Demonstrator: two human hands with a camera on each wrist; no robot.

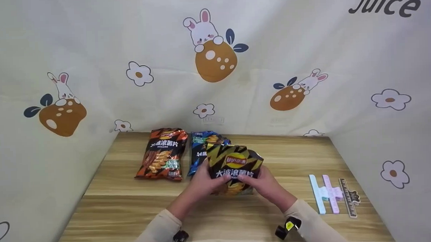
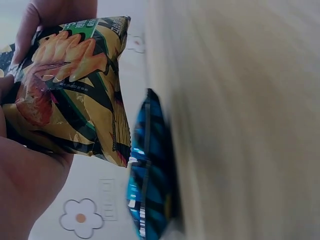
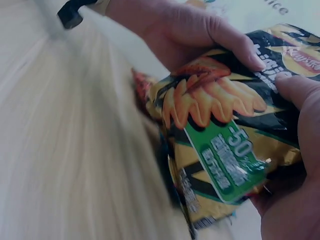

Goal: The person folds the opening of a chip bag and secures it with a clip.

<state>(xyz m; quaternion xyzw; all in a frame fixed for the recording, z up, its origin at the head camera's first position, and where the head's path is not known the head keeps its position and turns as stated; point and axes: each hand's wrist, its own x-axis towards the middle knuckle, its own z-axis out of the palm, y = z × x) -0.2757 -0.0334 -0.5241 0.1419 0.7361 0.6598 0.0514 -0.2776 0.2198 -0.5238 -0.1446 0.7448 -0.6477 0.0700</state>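
Note:
Both hands hold a black-and-gold bag of potato chips (image 1: 234, 159) above the table, its printed front facing me. My left hand (image 1: 205, 180) grips its left side, thumb across the front. On the opposite side my right hand (image 1: 266, 185) grips it, with that thumb also on the front near the other one. The bag's top edge looks bent and uneven; I cannot tell whether it is torn. Behind it lies a blue chip bag (image 1: 198, 150), partly hidden. To the left lies a red-orange chip bag (image 1: 161, 155). In the right wrist view the gold bag (image 3: 220, 115) shows a green label.
On the right of the wooden table (image 1: 133, 217) lie three bag clips side by side: a light blue clip (image 1: 317, 194), a pink clip (image 1: 331, 194) and a dark patterned clip (image 1: 348, 198). A printed cloth (image 1: 155, 37) hangs behind the table and along its sides.

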